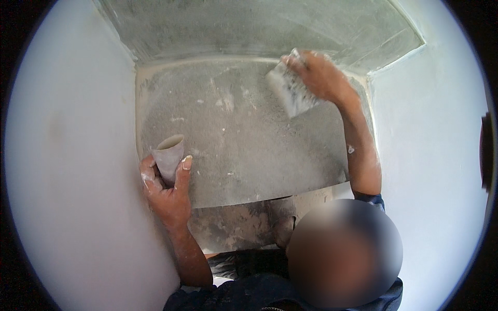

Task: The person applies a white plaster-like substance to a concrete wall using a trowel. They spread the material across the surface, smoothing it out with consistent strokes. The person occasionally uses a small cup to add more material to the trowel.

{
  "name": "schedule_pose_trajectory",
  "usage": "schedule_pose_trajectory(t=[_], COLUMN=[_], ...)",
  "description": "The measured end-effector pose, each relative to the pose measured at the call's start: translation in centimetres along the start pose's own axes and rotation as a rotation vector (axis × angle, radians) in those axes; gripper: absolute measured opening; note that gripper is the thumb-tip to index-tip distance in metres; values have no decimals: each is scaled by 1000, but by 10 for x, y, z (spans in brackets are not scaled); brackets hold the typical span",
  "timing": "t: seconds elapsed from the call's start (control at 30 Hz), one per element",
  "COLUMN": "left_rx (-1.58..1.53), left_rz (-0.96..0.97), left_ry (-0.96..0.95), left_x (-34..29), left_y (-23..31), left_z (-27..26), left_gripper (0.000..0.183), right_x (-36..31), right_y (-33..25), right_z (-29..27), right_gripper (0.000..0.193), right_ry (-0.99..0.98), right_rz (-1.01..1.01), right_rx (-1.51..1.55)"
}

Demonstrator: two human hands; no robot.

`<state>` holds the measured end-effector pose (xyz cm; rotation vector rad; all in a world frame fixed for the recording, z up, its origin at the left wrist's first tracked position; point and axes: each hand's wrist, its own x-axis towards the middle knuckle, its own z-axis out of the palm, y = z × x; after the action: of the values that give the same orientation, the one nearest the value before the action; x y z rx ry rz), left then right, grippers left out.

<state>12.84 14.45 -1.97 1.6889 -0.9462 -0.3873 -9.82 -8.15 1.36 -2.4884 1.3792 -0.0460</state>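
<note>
White plastered walls (72, 171) close in on both sides of a grey, dusty ledge (244, 150) set in a recess, its surface speckled with pale flecks of dried filler. At the far right corner of the ledge, the right hand (321, 75) grips a folded sheet of sandpaper (290, 90) and presses it flat against the surface. At the near left edge of the ledge, the left hand (168, 192) clasps a rolled piece of sandpaper (168, 155) between thumb and fingers, held upright just above the edge. Below the ledge a rough, stained floor (233, 228) shows. The reach to the far corner looks stretched; pressing unevenly there could gouge the fresh plaster, and loose dust could make the sheet skid.
</note>
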Motion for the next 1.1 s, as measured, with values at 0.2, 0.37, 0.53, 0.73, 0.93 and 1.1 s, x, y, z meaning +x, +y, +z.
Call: schedule_pose_trajectory(t=[0.2,0.37,0.53,0.73,0.93,1.1], left_rx=[-36,-15,12,58,1,60], left_rz=[-22,-18,1,29,-10,-15], left_ry=[-27,-4,-19,-7,7,9], left_x=[3,3,4,4,3,2], left_y=[2,8,4,0,3,2], left_z=[-2,0,-4,-3,-1,-2], left_gripper=[44,44,43,44,43,42], right_x=[-3,13,13,24,33,33], right_y=[-27,-40,-58,-59,-55,-59], right_z=[17,0,3,3,-11,-21], right_gripper=[44,41,46,41,42,44], right_ry=[144,76,146,19,-4,-41], right_rz=[15,-133,-259,-90,-128,-259], right_rx=[-39,-141,-168,-39,2,-83])
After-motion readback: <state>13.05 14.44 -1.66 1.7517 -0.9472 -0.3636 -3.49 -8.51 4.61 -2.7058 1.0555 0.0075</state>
